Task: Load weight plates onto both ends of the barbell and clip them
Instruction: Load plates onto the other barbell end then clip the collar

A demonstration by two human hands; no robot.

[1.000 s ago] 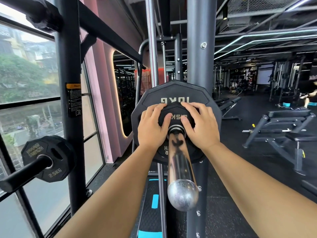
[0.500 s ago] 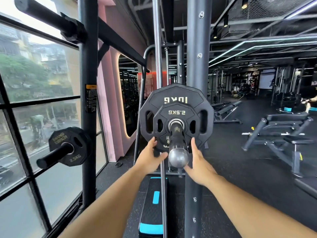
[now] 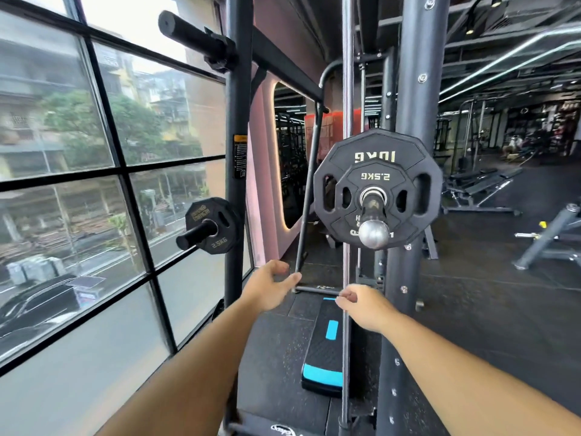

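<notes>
Left hand (image 3: 270, 286) and right hand (image 3: 366, 305) hang empty, loosely curled, below the barbell (image 3: 374, 212), which points back at the person just above the nearer right hand, carrying a 10 kg plate (image 3: 374, 154) and a 2.5 kg plate (image 3: 375, 177), with no clip visible.

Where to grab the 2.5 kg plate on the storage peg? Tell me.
Grip the 2.5 kg plate by its hand slot and rim, coming from the free end of the storage peg: it hangs upright, so it only slides off toward you.
</notes>
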